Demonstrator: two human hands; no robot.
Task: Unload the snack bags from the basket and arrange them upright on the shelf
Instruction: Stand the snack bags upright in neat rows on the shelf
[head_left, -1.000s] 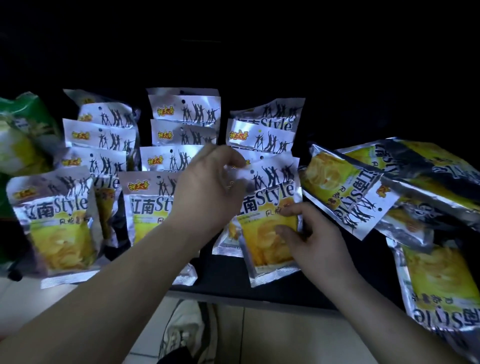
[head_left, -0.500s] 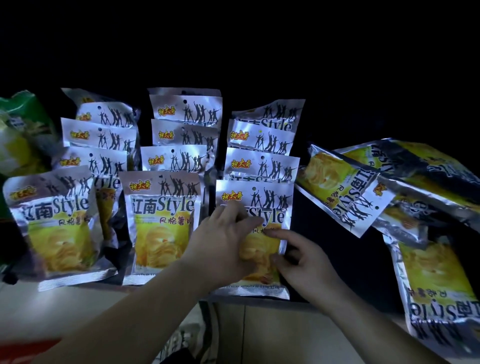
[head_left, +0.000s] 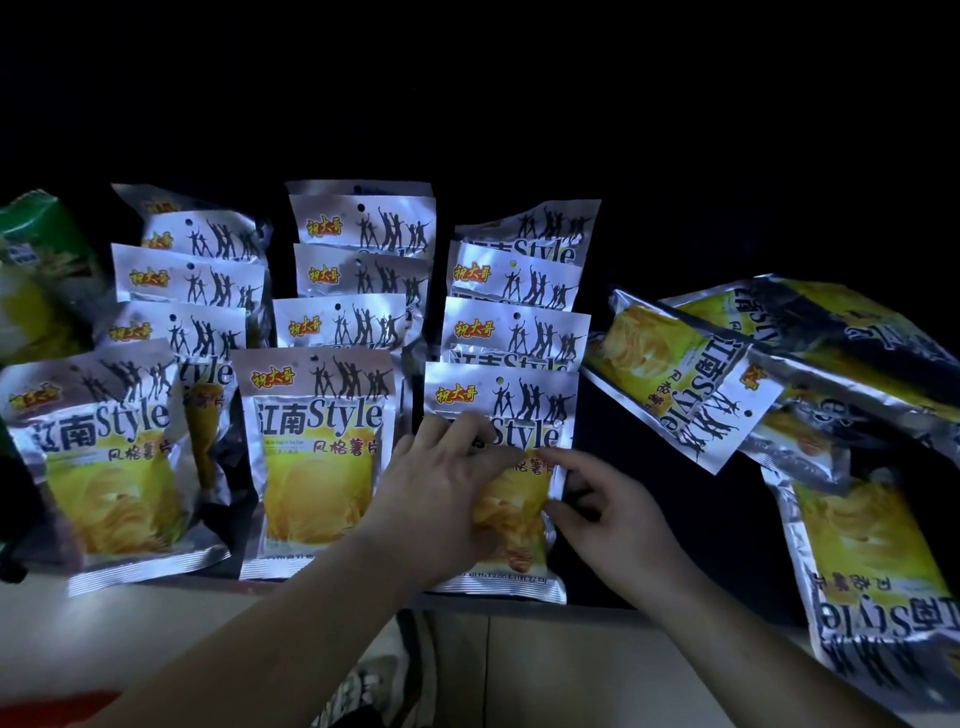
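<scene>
Front bag (head_left: 524, 400) now upright (third row); left hand (head_left: 441, 493) presses it, fingers (head_left: 457, 434) relaxed, right hand (head_left: 613, 519) pinches its edge.

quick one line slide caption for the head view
Left hand and right hand steady the front snack bag upright on the dark shelf beside a heap of toppled bags

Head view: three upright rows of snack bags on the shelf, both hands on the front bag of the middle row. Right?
Not the middle row. The head view shows the left hand and right hand on the front bag of the rightmost of the three upright rows; the middle row's front bag stands to its left. The rest holds.
</scene>
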